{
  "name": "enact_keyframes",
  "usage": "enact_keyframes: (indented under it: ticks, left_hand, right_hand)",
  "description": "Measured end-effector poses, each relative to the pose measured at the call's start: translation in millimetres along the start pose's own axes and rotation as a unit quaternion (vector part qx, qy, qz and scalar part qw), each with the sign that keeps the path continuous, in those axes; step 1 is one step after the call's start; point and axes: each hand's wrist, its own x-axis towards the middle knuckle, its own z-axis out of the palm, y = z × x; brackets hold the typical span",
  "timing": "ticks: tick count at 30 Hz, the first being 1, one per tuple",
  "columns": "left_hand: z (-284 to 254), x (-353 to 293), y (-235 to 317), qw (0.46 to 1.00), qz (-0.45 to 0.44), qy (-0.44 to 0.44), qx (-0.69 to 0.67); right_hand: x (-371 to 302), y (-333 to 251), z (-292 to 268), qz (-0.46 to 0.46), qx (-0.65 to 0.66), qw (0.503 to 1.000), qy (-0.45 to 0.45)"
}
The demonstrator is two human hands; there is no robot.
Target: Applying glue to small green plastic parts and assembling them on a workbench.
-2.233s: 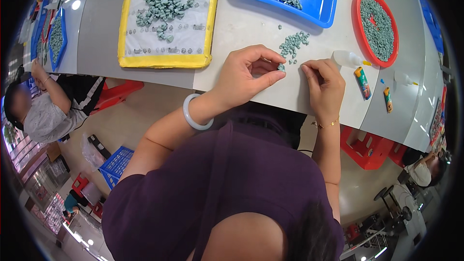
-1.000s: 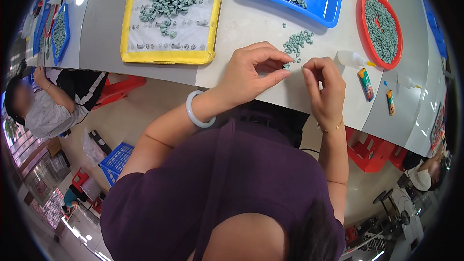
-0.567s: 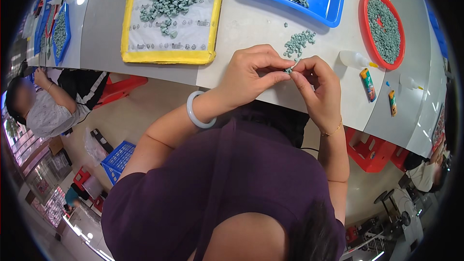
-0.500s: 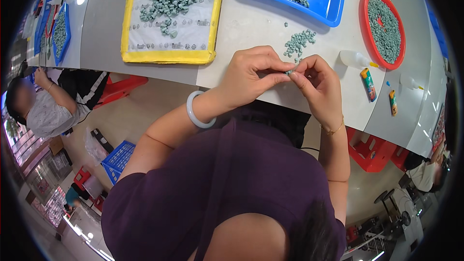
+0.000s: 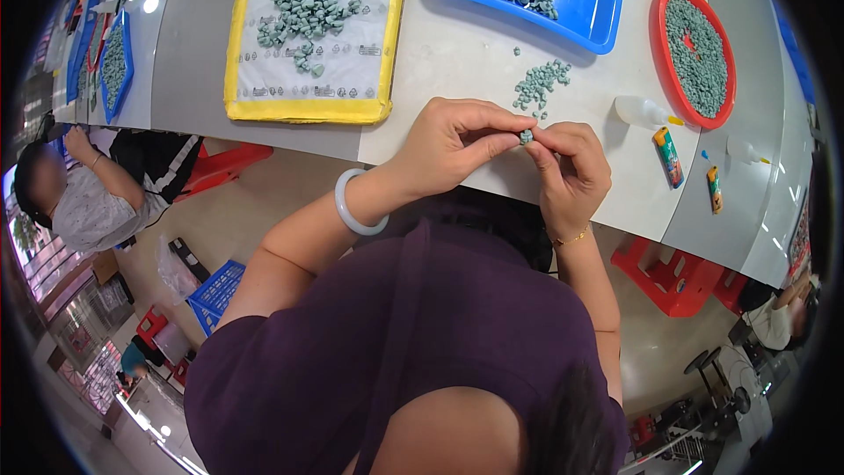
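Note:
Between my fingertips, just over the table's near edge, is a small grey-green lumpy piece (image 5: 526, 136); what it depicts is too small to make out. My left hand (image 5: 457, 142) pinches it from the left with thumb and forefinger. From the right, my right hand (image 5: 573, 167) is closed on the same piece, thumb below and forefinger above, other fingers curled in. Right beyond my fingertips lies a loose scatter of small grey-green pieces (image 5: 542, 84) on the white tabletop (image 5: 457, 62).
Beyond them stands a blue tray (image 5: 576, 25) with larger green pieces. A yellow-edged mat (image 5: 308, 112) at left bears a green heap (image 5: 312, 4). At right are a red tray (image 5: 661, 53) of tiny pieces, a squeeze bottle (image 5: 640, 112) and a lighter-shaped item (image 5: 668, 158). Co-workers sit at both sides.
My right hand has turned and drawn slightly down and inward. The green piece now shows more plainly between my fingertips; both hands still hold it.

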Motion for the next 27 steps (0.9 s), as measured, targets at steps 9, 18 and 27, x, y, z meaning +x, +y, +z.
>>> enact_keyframes:
  ticks: [9, 18, 27]
  left_hand:
    - [-2.9, 0.1, -1.1, 0.999, -0.023, -0.012, -0.021]
    - [-1.7, 0.6, -0.8, 0.999, -0.025, -0.012, -0.028]
    - [-1.1, 1.6, 4.1, 0.998, -0.038, 0.006, -0.054]
  right_hand:
    - [-1.6, -4.8, 2.0, -0.05, -0.066, 0.996, -0.013]
    - [-2.6, -4.2, 0.9, -0.059, -0.067, 0.996, 0.002]
    - [-2.1, 0.0, -1.8, -0.018, -0.003, 0.999, -0.035]
